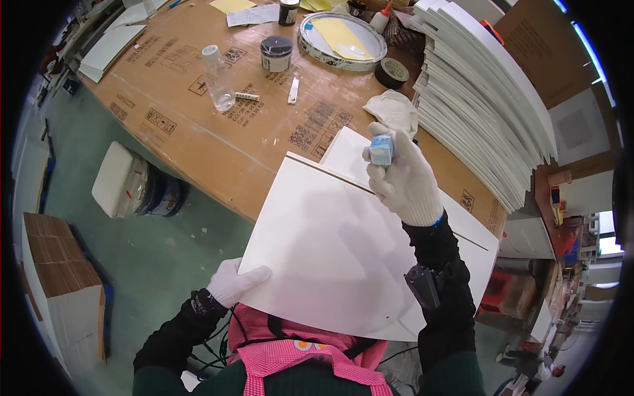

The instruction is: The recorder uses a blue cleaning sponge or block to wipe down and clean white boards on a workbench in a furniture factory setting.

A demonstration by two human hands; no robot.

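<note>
My left hand, in a white glove, grips the near left edge of a large white panel, its thumb lying on top. The panel has a dark groove near its far side and rests partly over the cardboard-covered table. Above the panel's far right part, my gloved right hand is raised, closed round a small light-blue block. Under the panel's far edge another white panel shows. A crumpled white cloth lies just beyond my right hand.
A tall stack of white panels stands at the right of the table. Farther back are a clear bottle, a dark-lidded jar, a tape roll and a round lid. A bucket stands on the floor at left.
</note>
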